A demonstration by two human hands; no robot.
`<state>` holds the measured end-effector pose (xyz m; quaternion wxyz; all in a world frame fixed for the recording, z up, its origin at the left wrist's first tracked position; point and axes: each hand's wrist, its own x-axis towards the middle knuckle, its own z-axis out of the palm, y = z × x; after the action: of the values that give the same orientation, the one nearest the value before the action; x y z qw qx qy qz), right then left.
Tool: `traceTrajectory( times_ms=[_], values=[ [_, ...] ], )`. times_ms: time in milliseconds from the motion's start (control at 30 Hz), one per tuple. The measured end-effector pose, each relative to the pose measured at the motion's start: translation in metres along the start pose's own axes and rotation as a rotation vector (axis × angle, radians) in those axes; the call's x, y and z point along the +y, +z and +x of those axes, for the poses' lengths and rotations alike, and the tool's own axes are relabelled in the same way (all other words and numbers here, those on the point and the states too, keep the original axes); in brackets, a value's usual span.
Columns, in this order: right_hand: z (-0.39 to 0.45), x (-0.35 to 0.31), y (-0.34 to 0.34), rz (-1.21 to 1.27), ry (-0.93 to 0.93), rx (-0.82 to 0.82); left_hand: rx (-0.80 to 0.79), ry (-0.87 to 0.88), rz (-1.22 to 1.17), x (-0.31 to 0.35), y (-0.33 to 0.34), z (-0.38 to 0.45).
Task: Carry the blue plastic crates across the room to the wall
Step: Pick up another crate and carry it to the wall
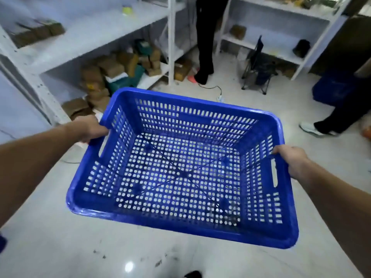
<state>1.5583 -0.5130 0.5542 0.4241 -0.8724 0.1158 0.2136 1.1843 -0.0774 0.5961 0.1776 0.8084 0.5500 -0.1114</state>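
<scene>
Crate: one blue perforated plastic crate, rectangular, empty; held in the air above the glossy white tiled floor; tilted, near edge lower
Left hand: left hand closed over the rim at the left end handle slot; arm extended
Right hand: right hand closed over the rim at the right end handle slot; arm extended
Beyond crate: white metal shelving holding brown cardboard parcels; a folded dark camp chair; two people in dark trousers stand near the shelving, one centre, one right
Second crate: a blue object at right, blurred; identity cannot be confirmed
</scene>
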Motion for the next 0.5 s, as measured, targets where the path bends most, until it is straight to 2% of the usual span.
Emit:
traceTrajectory(
  times_ms=[167,233,500],
  values=[
    [-0.075,-0.055,0.105,-0.088,-0.115,-0.110,0.106,-0.152,-0.081,-0.147,-0.016,-0.025],
    [-0.112,-0.070,0.149,-0.095,-0.140,-0.158,0.102,-0.221,-0.062,-0.209,-0.020,-0.046],
    [-0.288,-0.103,0.312,-0.210,-0.283,-0.396,0.185,-0.519,-0.117,-0.451,-0.038,-0.156]
  ],
)
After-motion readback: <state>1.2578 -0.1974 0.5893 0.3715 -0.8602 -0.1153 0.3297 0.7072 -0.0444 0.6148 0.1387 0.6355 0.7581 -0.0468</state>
